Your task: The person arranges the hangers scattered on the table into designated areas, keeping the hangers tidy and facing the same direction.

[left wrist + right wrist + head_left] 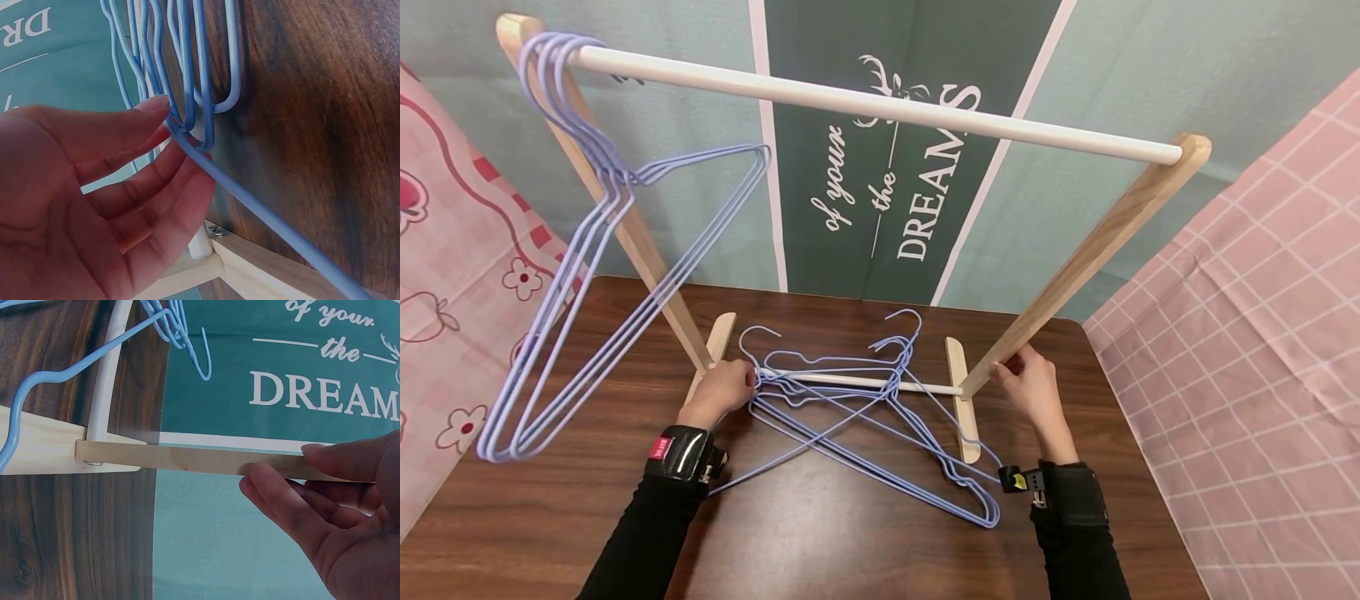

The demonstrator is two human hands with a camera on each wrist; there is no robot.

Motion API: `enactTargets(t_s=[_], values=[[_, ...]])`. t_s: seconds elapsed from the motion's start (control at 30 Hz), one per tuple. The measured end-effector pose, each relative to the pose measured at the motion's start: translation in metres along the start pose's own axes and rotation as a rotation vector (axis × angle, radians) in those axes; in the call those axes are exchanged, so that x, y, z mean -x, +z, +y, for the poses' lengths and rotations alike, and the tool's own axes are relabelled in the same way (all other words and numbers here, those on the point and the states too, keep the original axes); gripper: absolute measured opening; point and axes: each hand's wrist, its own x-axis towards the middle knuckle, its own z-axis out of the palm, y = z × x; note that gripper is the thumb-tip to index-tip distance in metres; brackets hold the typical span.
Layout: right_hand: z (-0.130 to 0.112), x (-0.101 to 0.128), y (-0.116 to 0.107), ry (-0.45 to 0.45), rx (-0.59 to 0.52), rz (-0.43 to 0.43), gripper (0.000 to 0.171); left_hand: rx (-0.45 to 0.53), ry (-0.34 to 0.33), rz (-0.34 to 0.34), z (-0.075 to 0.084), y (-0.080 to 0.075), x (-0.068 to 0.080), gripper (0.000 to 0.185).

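Note:
Several light blue clothes hangers (pixel 891 385) lie in a tangled pile over the lower bar of a clothes rack and on the table. At the pile's left end, my left hand (pixel 722 389) pinches a hanger wire (pixel 269 217) between thumb and fingertips; other hangers' ends sit right beside those fingertips (pixel 156 103). My right hand (pixel 1028 385) holds the rack's right wooden post (pixel 1075 267) low down, thumb on one side and fingers on the other, as the right wrist view shows. More blue hangers (pixel 606 162) hang together at the left end of the white top bar (pixel 880 104).
The rack's left post (pixel 647 242) and its wooden feet (pixel 955 367) stand on the dark brown table (pixel 820 550). A green curtain with white lettering (pixel 880 208) hangs behind. Pink patterned cloths are at the left (pixel 467 275) and right (pixel 1262 333).

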Motion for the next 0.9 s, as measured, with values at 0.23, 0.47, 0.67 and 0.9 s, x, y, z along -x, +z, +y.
enactTargets(t_s=[0.23,0.47,0.67,0.9], values=[[0.0001,-0.0001,-0.0007,-0.006,-0.001,0.004,0.018,0.002,-0.022,-0.002,0.0025,-0.0009,0.0002,0.017],[-0.0003,-0.0008,-0.001,-0.007,0.006,0.006,0.017,0.005,-0.034,-0.014,0.0027,-0.0001,0.0012,0.016],[-0.0007,-0.001,-0.0004,0.001,-0.005,-0.003,0.018,-0.003,-0.026,-0.01,0.0023,-0.0002,0.0008,0.017],[-0.0002,-0.0007,0.0002,-0.012,-0.001,0.007,0.017,-0.006,-0.021,-0.01,0.0027,-0.0004,0.0011,0.015]])
